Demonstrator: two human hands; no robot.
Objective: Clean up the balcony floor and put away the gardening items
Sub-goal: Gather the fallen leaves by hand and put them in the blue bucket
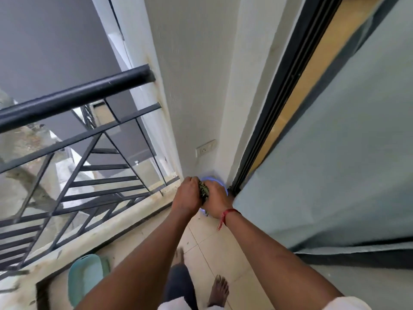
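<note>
Right of frame centre we clamp a clump of plant scraps [204, 190] between left hand [188, 193] and right hand [216, 199], fingers curled round it, seemingly just above the blue-rimmed bin [215, 180].

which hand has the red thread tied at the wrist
The right hand, nearer the sliding door: a red thread circles its wrist, while the left hand, on the railing side, has a bare wrist.
</note>
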